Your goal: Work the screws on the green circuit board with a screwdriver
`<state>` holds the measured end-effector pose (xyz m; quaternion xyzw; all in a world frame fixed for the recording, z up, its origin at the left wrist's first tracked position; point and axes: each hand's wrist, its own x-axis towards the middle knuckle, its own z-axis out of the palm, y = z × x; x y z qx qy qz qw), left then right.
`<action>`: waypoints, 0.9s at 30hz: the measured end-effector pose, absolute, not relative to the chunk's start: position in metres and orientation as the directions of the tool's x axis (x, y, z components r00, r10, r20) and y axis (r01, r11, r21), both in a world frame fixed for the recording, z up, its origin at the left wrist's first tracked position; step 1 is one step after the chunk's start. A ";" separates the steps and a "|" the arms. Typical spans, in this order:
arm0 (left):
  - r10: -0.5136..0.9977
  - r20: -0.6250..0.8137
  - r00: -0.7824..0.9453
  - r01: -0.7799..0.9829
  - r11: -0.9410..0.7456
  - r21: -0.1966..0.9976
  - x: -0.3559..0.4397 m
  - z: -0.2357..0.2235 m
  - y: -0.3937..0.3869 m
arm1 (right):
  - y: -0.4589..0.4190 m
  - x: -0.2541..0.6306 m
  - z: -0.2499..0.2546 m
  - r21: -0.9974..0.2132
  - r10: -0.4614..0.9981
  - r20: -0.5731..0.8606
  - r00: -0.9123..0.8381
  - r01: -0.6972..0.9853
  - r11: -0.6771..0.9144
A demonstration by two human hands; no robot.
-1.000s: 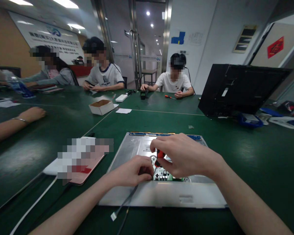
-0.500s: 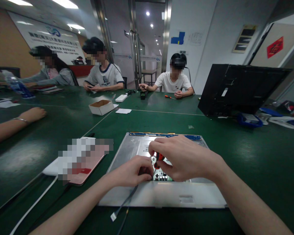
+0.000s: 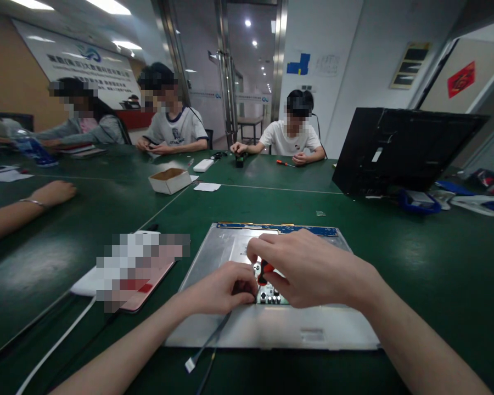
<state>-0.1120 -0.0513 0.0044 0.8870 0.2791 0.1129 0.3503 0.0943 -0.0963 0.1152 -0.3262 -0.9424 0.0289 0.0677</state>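
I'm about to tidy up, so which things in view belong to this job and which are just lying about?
Part of the job: orange-and-black tool in right hand; circuit board by left hand; metal panel; probably cable with white plug.

Seemingly lying about: pink slab; open box; white paper; bottle.

The right hand hides part of the circuit board and screwdriver.
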 end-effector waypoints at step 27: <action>0.548 0.029 0.836 0.374 -0.607 0.701 -0.112 0.003 -0.050 | -0.094 0.092 0.112 -0.113 0.611 0.143 -0.779 0.600 0.792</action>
